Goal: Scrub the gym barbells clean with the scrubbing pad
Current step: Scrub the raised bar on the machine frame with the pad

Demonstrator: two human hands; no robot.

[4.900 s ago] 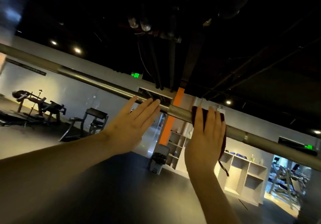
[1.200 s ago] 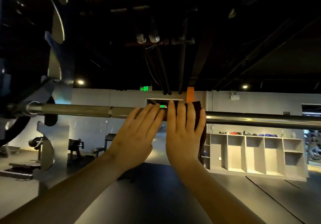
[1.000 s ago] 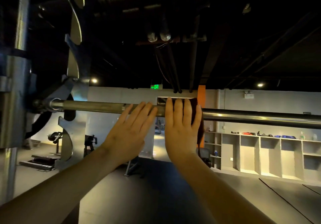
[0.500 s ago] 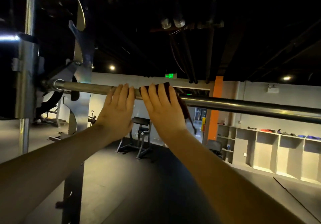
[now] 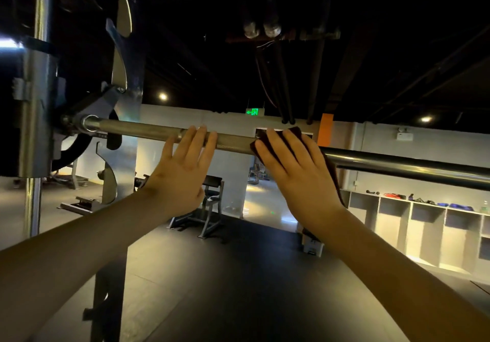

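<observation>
Pressing flat with straight fingers, the right hand (image 5: 299,171) pins the dark red scrubbing pad (image 5: 295,131) to the barbell (image 5: 233,142). The pad lies under its fingers and palm. The left hand (image 5: 180,174), fingers also straight, rests on the knurled bar nearby, toward the rack (image 5: 37,129).
</observation>
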